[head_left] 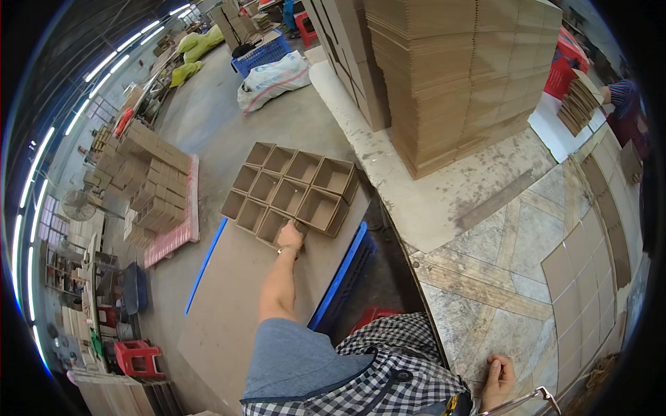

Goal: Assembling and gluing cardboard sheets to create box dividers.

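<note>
Cardboard divider grid (pixel 290 193) hides left hand's (pixel 291 237) fingertips, apparently gripping its edge.

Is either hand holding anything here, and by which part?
The left hand grips the near edge of the cardboard divider grid. The right hand rests on the stone table, holding nothing.

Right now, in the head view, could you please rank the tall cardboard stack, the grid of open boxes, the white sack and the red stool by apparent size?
1. tall cardboard stack
2. grid of open boxes
3. white sack
4. red stool
The sack lies farther away, so its rank over the stool is unsure.
</note>
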The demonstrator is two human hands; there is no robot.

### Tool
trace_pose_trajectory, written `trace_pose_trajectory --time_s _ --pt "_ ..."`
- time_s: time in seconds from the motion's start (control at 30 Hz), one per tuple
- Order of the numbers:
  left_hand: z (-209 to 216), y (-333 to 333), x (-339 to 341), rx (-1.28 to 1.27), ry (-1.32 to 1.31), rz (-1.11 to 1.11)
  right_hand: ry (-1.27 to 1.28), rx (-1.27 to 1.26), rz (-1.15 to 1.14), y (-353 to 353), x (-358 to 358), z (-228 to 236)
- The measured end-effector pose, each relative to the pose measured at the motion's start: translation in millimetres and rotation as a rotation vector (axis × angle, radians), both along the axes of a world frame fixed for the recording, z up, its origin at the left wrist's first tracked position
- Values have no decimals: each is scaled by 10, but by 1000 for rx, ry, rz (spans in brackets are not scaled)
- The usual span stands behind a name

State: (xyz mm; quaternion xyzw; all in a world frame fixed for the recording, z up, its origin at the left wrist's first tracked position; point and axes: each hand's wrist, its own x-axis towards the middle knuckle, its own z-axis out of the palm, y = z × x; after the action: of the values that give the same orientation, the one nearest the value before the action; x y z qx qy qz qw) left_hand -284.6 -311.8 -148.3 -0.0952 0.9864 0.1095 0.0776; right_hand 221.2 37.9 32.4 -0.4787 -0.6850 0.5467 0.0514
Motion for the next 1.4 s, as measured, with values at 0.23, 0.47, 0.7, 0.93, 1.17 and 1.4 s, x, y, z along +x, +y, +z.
trace_pose_trajectory --time_s 0.23,0.47,0.7,0.93,1.17,1.4 --pt "-49 -223 -110 83 5 -45 139 256 -3 -34 -36 -167" --pt "-15 -28 -167 63 -14 -5 -27 212 38 10 -69 -90" --pt "-270 -394 -250 134 -69 -21 -24 268 72 12 -38 -215" --pt "-304 -321 -360 236 -30 -134 105 414 -45 -43 -33 -325" --pt "749 429 17 -366 0 -59 348 527 -319 100 288 103" --pt "1865 2513 1317 738 676 -1213 201 621 -771 57 1283 -121"
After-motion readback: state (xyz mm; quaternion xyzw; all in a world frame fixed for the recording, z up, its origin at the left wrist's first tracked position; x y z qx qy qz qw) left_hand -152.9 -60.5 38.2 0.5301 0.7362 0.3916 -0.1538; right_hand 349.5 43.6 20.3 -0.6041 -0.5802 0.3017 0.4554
